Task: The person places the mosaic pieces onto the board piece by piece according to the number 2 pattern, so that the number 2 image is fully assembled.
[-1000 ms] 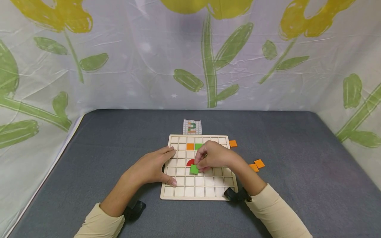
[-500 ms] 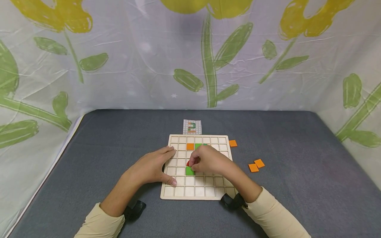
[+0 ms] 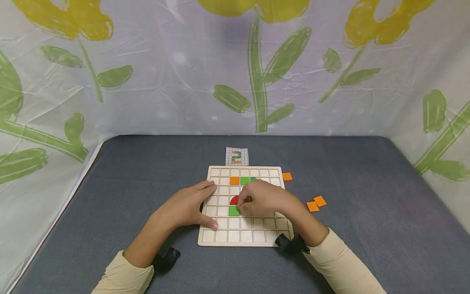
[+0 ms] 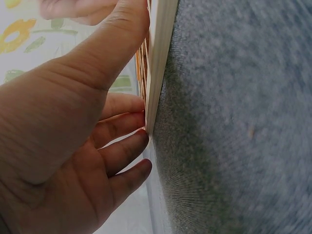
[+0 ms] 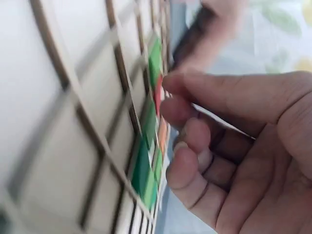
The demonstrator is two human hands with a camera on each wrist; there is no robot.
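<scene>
just past the board point(image 3: 247, 237), a card point(image 3: 236, 156) shows a 2-like pattern.

Flowered sheets point(image 3: 176, 73) round a grey table point(image 3: 360, 196) suggest a booth.

The board point(image 3: 246, 223) is smooth wood; the cloth point(image 3: 349, 196) beneath it, matt and rough; the card point(image 3: 236, 156) behind it, paper; the sheet point(image 3: 176, 81) beyond it, faintly glossy.
</scene>
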